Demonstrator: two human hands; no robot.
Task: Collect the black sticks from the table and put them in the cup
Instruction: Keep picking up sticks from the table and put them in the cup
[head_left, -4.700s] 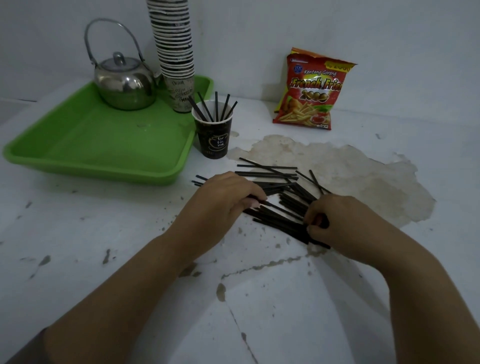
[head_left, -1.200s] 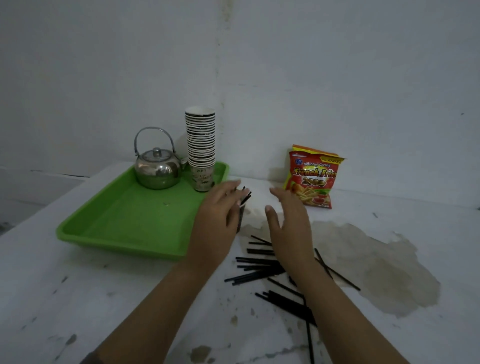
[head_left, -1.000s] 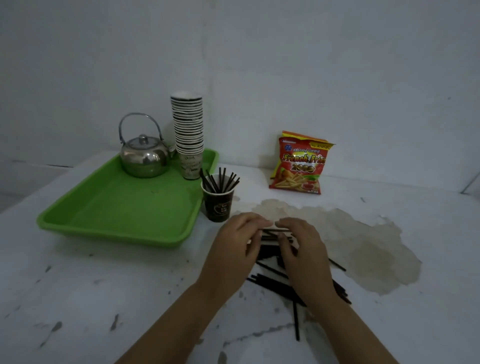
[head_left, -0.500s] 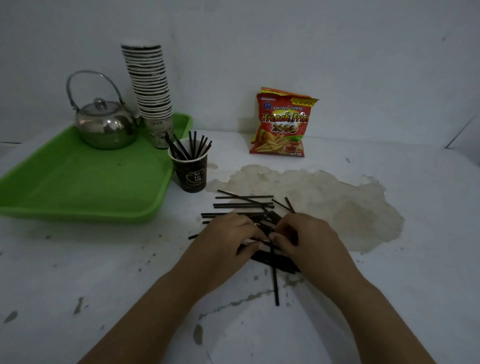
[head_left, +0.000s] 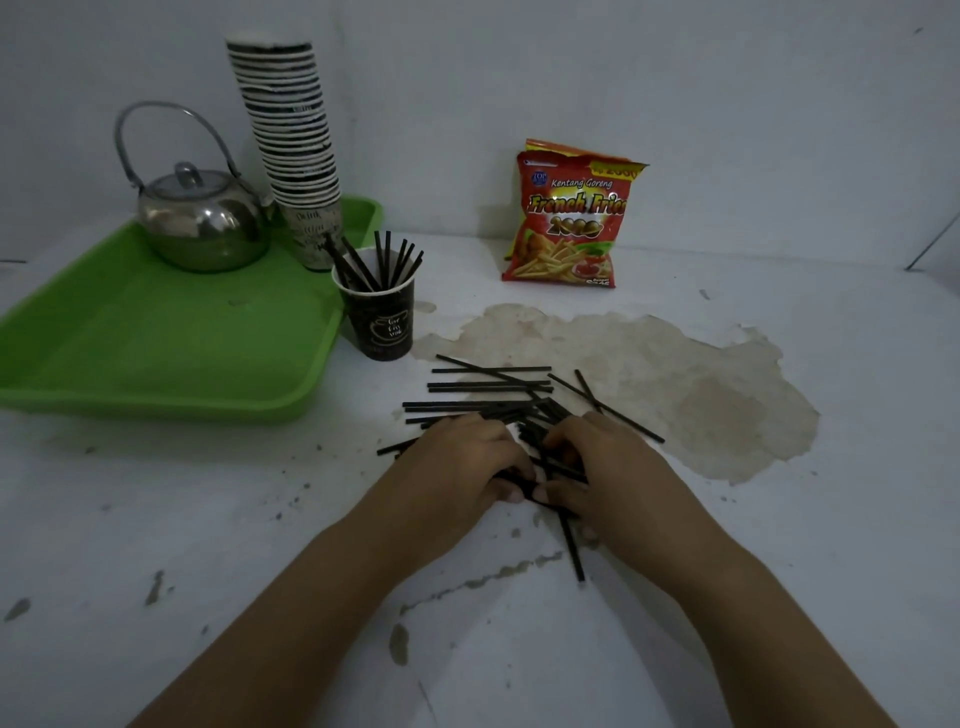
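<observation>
Gathering black sticks (head_left: 491, 387) | left hand (head_left: 460, 465), right hand (head_left: 605, 467) both clenched on pile | risk: loose bundle slips, scatters before cup (head_left: 382, 325)

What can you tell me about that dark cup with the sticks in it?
The cup is a small dark paper cup with a white rim and a pale cup drawing on its side. It stands upright on the white table, close beside the green tray. Several black sticks lean inside, fanning above the rim. No hand touches it.
</observation>
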